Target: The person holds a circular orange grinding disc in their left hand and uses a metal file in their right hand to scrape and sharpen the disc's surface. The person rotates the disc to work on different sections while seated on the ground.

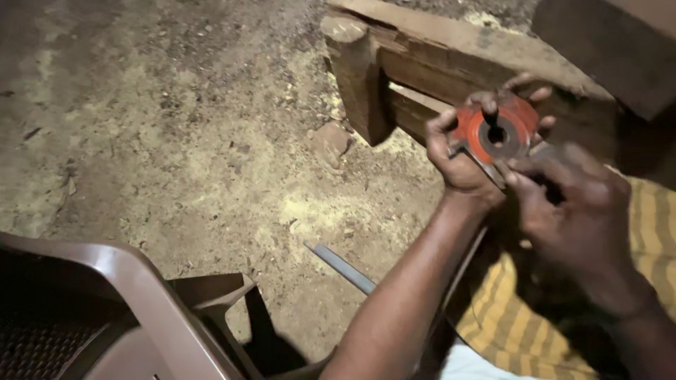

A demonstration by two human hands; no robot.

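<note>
My left hand (pixel 456 160) grips a round orange-red metal cutter head (pixel 508 121) with a dark centre hole, its fingers curled round the rim. A grey metal blade sticks out of the disc's lower left side. My right hand (pixel 577 204) is closed just below and to the right of the disc, pinching a small dark tool (pixel 551 190) that is mostly hidden by the fingers. Both hands are held up in front of a rough wooden bench (pixel 436 63).
The dirt floor (pixel 176 127) is strewn with sawdust. A brown plastic chair (pixel 134 302) fills the lower left corner. A grey metal file (pixel 343 266) lies on the ground under my left forearm. A yellow striped cloth (pixel 521 324) covers my lap. A stone (pixel 329 143) sits by the bench leg.
</note>
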